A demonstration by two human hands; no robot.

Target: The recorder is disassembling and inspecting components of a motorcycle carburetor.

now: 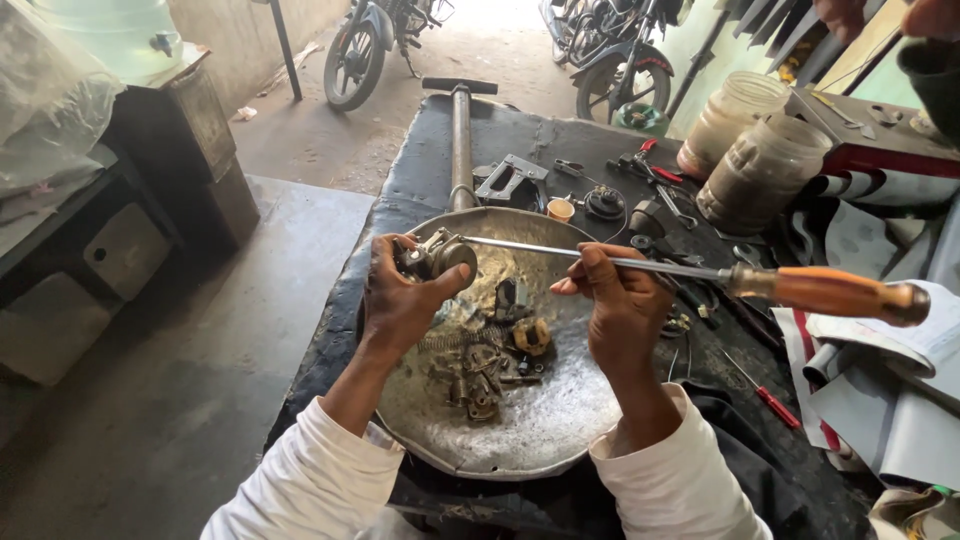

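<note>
While jars (762,160) flank, tools (655,180) crowd

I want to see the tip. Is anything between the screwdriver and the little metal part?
Nothing visible. The screwdriver, pinched by the right hand, runs clear over the pan to the part in the left hand.

pan rim (540,450) near side open — loose parts (490,365) crowd centre | jars (760,170) block right

Both forearms wear long white sleeves, soft and a little rumpled. The left sleeve (310,480) enters from about seven o'clock, its cuff bunched well below the wrist. The right sleeve (680,485) comes from five o'clock, cuff folded thick. The left hand (400,300) and right hand (625,305) are bare, without gloves.
</note>
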